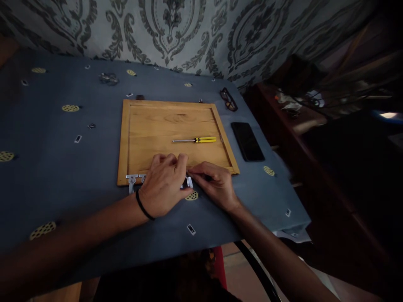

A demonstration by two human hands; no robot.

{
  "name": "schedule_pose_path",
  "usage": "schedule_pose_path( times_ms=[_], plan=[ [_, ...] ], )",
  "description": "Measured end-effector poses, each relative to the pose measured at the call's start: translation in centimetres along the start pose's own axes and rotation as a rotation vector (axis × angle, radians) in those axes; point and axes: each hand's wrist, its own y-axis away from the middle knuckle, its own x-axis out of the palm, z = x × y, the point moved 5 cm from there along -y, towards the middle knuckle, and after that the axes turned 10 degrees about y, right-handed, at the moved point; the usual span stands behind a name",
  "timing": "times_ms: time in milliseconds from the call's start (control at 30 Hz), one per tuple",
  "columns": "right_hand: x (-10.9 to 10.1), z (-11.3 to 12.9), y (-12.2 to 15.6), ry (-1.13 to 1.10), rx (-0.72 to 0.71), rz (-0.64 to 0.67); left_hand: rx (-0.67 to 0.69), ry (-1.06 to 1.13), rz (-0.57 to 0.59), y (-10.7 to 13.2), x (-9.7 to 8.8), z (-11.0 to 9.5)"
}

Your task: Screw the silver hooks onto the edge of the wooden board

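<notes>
From my remote seat I see the left hand (163, 184) curled over a metal hinge (189, 183) at the near edge of the wooden panel (157, 121); whether it grips, I cannot tell. The right hand (217, 184) has thumb and forefinger closed together beside that hinge, anything between them hidden. A yellow-and-black screwdriver (205, 139) lies on the panel, beyond both hands

Blue table (97, 163) — panel (157, 123), phone (248, 141), glasses (232, 105)
</notes>
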Motion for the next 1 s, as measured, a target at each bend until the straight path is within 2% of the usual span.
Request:
schedule_pose_path(
  times_ms=[300, 500, 800, 1000],
  plan=[
    [0.1, 0.5, 0.3, 0.095, -0.137, 0.006, -0.010, -0.007, 0.006, 0.0, 0.0, 0.2],
    [0.1, 0.5, 0.5, 0.091, -0.157, -0.010, -0.018, -0.001, 0.012, 0.0, -0.2, 0.0],
    [-0.4, -0.5, 1.1, 0.062, -0.027, -0.113, -0.026, -0.010, 0.031, 0.0, -0.1, 0.0],
    [-2.4, -2.2, 0.5, 0.169, 0.146, -0.204, -0.038, 0.016, 0.054, 0.0, -0.2, -0.1]
  ],
)
